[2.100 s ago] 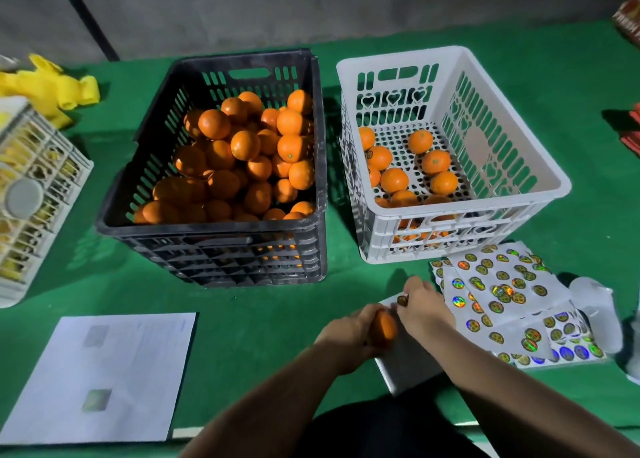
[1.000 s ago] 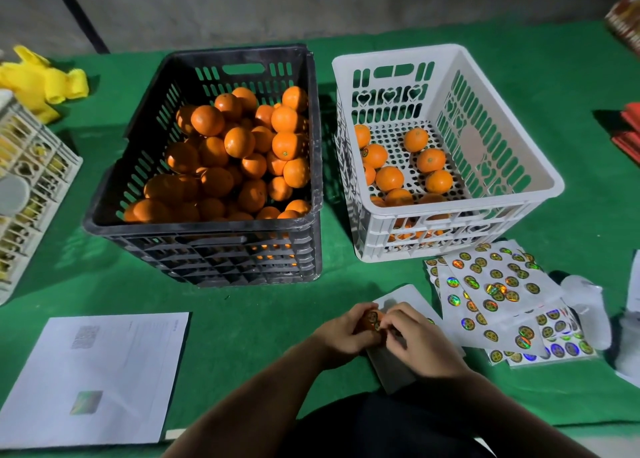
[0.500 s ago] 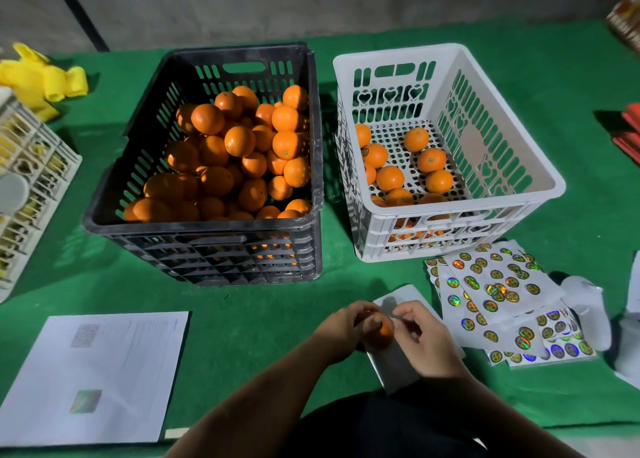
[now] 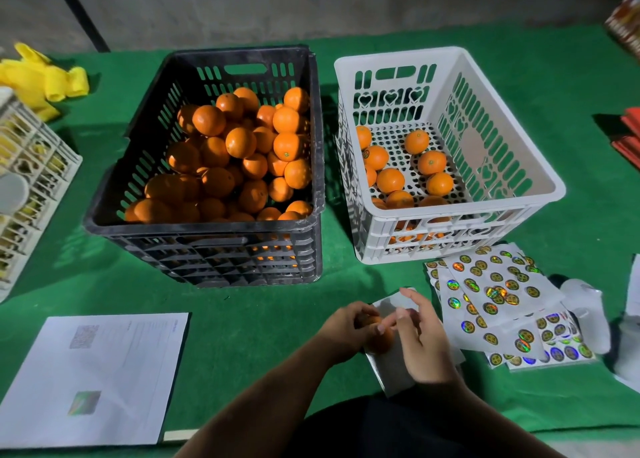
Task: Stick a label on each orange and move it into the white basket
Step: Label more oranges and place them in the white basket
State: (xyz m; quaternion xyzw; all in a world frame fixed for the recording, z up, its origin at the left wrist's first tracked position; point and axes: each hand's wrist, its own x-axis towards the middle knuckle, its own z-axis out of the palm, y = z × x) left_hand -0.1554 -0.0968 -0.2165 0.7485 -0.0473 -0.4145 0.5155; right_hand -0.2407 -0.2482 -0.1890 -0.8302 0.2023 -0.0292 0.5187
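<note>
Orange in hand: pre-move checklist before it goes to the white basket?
1. Orange held: ok, left hand grips it.
2. Label on it: cannot tell, the fingers hide that spot.
3. Right hand off the orange: not ok, its fingers are on or right at it.
4. Room in the white basket: ok, bare floor at the far right.
5. Path to the basket: ok, nothing stands between.
6. Label sheets in reach: ok, beside the right hand.

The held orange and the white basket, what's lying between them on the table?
In the head view, only bare green cloth separates the orange from the white basket; the sticker sheets lie off to the right.
</note>
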